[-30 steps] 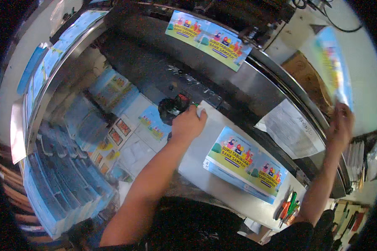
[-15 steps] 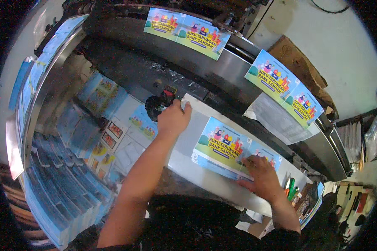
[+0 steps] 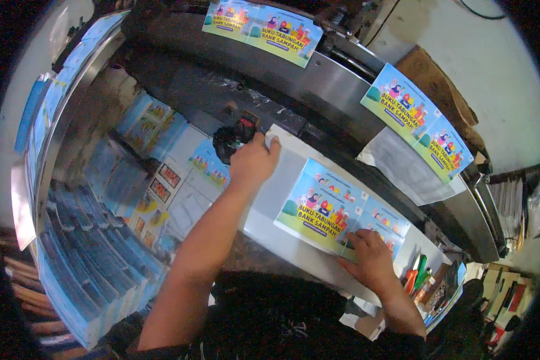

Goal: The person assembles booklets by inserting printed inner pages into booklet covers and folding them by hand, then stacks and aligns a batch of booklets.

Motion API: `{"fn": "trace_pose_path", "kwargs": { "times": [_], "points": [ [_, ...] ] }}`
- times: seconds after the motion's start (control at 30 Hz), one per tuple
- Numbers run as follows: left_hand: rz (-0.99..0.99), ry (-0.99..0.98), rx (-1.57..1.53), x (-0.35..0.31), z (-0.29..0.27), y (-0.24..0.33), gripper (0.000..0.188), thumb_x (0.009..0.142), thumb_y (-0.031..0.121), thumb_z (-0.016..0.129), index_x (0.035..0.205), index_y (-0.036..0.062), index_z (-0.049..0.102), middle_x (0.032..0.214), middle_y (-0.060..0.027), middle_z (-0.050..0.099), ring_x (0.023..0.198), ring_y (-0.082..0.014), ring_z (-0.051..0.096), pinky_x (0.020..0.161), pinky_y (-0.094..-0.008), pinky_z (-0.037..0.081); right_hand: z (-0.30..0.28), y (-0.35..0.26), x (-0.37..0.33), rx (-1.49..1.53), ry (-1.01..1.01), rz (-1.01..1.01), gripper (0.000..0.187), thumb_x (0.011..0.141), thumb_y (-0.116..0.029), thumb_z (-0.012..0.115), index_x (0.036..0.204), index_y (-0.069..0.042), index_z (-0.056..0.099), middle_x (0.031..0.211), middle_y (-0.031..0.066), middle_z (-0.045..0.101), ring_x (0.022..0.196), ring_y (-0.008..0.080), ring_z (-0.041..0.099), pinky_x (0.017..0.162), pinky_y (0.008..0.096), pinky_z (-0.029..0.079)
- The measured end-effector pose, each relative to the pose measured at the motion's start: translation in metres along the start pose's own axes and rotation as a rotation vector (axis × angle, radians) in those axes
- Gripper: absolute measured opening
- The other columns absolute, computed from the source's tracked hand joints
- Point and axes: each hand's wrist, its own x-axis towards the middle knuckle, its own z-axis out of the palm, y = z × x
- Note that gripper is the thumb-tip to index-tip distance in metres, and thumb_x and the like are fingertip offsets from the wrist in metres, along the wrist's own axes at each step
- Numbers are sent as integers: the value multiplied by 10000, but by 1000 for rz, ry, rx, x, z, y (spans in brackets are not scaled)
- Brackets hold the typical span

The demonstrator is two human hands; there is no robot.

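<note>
The left hand (image 3: 253, 163) presses flat, fingers loose and holding nothing, on the far left corner of a white board (image 3: 294, 237) on the counter. The right hand (image 3: 372, 259), fingers spread, rests on the near right edge of a stack of colourful printed covers (image 3: 327, 211). Squaring the stack likely needs even pressure.

You have three printed colour sheets in view: one on the white board (image 3: 282, 180) under your right hand (image 3: 372, 258), two on the machine (image 3: 318, 84); two hands.
</note>
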Motion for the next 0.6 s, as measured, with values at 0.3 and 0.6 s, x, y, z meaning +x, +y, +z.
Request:
{"fn": "trace_pose_path", "kwargs": {
  "times": [0.3,0.6],
  "points": [
    [14,13,-33,0,2,-9,529,964,487,401,1105,13,586,993,-269,687,954,-429,668,846,-552,505,-36,9,22,354,-230,43,419,764,-148,754,1159,-81,631,1147,146,588,984,358,629,884,421,523],
    [3,-33,-57,4,0,-8,551,958,527,401,1142,42,587,1000,-263,688,933,-447,666,849,-545,511,-111,47,35,-52,109,137,119,851,-83,623,923,12,618,852,197,607,857,378,625,717,424,496]
  ]
}}
